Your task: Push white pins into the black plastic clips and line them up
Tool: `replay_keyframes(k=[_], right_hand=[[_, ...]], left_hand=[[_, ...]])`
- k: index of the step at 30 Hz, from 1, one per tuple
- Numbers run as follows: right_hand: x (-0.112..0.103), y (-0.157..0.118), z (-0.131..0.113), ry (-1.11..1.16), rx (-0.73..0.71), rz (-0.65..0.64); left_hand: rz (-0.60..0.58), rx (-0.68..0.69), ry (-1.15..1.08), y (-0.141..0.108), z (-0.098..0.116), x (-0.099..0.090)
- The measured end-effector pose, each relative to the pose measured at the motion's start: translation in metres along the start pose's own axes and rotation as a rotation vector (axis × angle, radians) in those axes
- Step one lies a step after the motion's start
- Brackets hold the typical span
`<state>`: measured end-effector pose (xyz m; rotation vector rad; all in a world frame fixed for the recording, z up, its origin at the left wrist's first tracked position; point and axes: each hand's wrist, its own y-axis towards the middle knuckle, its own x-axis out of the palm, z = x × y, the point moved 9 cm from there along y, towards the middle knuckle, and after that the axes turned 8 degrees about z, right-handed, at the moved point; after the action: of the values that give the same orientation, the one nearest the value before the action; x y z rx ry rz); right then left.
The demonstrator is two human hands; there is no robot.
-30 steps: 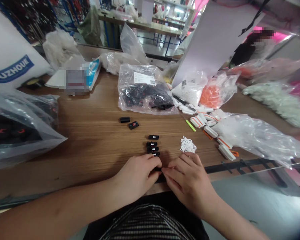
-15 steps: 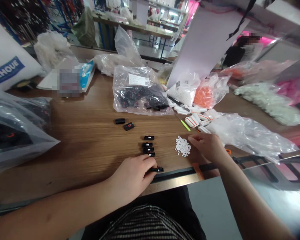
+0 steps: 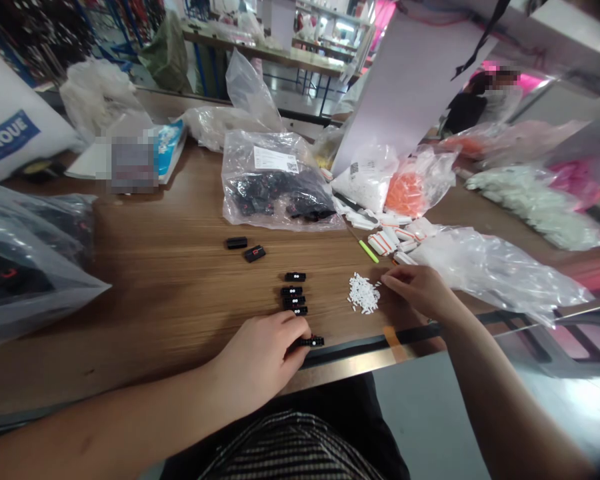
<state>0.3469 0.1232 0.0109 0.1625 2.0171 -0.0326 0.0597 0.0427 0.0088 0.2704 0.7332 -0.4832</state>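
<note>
My left hand (image 3: 273,347) pinches a small black plastic connector (image 3: 314,341) near the table's front edge. A white dot shows on its end; the rest is behind my fingers. Just beyond lie several black connectors in a column, the farthest one (image 3: 295,277) a little apart, each with white dots on its face. To the right is a pile of tiny white plastic pegs (image 3: 363,293). My right hand (image 3: 417,287) is at the pile's right edge, thumb and forefinger pressed together; what they hold, if anything, is too small to make out.
Two more black pieces (image 3: 255,253) lie farther back. Behind them is a clear bag of black parts (image 3: 277,180). A yellow-green handled tool (image 3: 369,251) lies beside white strips (image 3: 384,241) and a clear plastic bag (image 3: 500,267). Another bag (image 3: 35,267) is at left.
My right hand has shifted slightly, its fingertips now just off the pile's right edge. The left hand keeps its hold on the black connector. The whole view has drifted a little.
</note>
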Motion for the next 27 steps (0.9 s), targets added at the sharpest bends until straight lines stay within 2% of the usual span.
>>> replay_keyframes(k=[6, 12, 19, 23, 27], right_hand=[[0.004, -0.002, -0.008, 0.050, -0.137, -0.002], [-0.001, -0.003, 0.003, -0.025, -0.082, 0.057], [-0.001, -0.002, 0.012, 0.085, -0.121, 0.044], [-0.003, -0.008, 0.007, 0.043, -0.186, 0.122], [-0.002, -0.016, -0.006, -0.134, -0.290, 0.175]], left_hand=[[0.001, -0.003, 0.010, 0.000, 0.001, 0.000], [0.002, -0.004, 0.005, -0.001, 0.000, 0.001], [0.005, -0.004, 0.017, 0.000, 0.000, 0.000], [0.008, -0.009, 0.015, 0.001, 0.000, 0.000], [0.015, -0.015, 0.010, 0.001, 0.000, 0.000]])
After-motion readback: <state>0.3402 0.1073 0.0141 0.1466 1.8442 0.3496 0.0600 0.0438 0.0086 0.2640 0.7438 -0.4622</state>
